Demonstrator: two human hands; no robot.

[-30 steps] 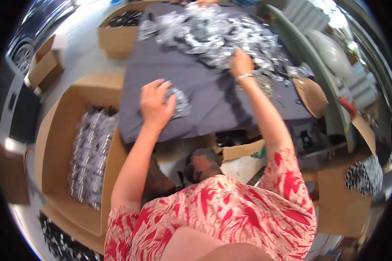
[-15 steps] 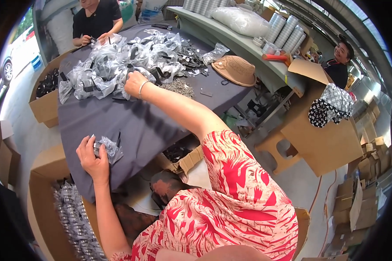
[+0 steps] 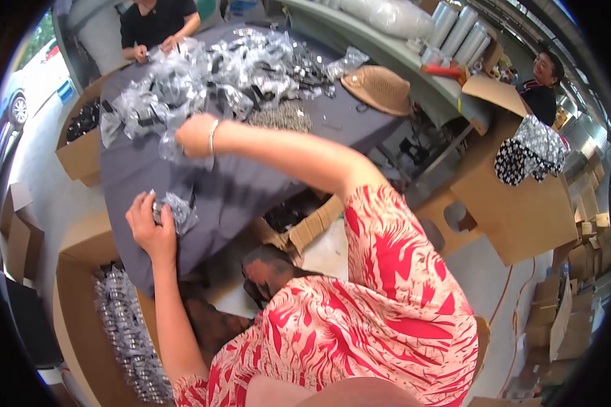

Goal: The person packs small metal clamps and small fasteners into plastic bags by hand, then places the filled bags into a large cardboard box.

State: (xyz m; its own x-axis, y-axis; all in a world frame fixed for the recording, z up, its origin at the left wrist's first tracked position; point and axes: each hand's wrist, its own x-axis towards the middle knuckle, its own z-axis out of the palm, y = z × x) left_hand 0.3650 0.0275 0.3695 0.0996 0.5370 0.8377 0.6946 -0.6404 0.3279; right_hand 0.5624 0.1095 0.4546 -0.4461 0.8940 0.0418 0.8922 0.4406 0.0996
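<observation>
My left hand (image 3: 151, 227) rests at the near left edge of the grey-clothed table (image 3: 237, 186), fingers curled round a clear plastic bag (image 3: 182, 214) with a small part inside. My right hand (image 3: 195, 136) is closed on another clear plastic bag (image 3: 170, 150), just on the near side of the pile. What lies inside that bag is too blurred to name. Beyond it spreads a large pile of clear bags with dark and metal parts (image 3: 176, 78). To the right of my right hand sits a heap of small metal pieces (image 3: 282, 117).
A woven hat (image 3: 377, 90) lies at the table's right. An open carton (image 3: 81, 271) of bagged metal parts (image 3: 130, 332) stands at my left. Another carton (image 3: 312, 225) is under the near edge. A co-worker's hands (image 3: 157, 49) are busy across the table; another person (image 3: 542, 85) is at right.
My right hand has drawn back from the pile toward me, bringing a clear bag with it. My left hand keeps its bag at the table edge. The whole view has shifted slightly.
</observation>
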